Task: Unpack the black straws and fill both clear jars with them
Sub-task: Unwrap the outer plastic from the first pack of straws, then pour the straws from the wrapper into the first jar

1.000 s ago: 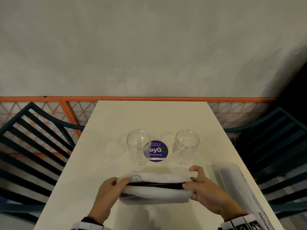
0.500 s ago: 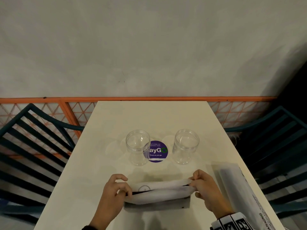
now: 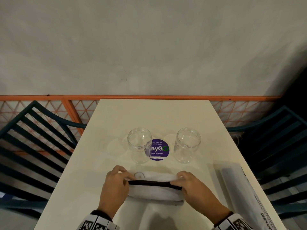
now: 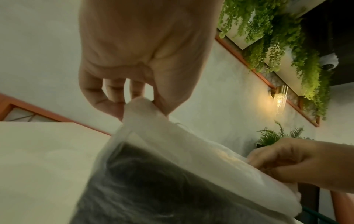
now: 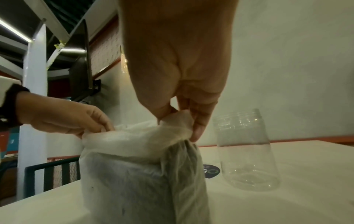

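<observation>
A white translucent bag (image 3: 156, 191) stands on the cream table (image 3: 154, 117) near the front edge, its mouth pulled into a slit that shows the black straws (image 3: 152, 183). My left hand (image 3: 116, 185) pinches the bag's left top edge (image 4: 139, 104). My right hand (image 3: 191, 183) pinches the right top edge (image 5: 178, 119). The dark straws show through the bag wall (image 5: 134, 189) in the right wrist view. Two empty clear jars stand upright beyond the bag, the left jar (image 3: 139, 145) and the right jar (image 3: 186, 144) (image 5: 247, 151).
A round purple sticker (image 3: 158, 150) lies between the jars. A long clear plastic package (image 3: 239, 193) with printed warning text lies at the table's right front. Dark slatted chairs (image 3: 33, 146) flank the table on both sides. A grey wall stands behind.
The bag's mouth, pressed nearly closed half a second ago, is pulled apart again, so the black straws show. Both hands stayed on the bag's top corners.
</observation>
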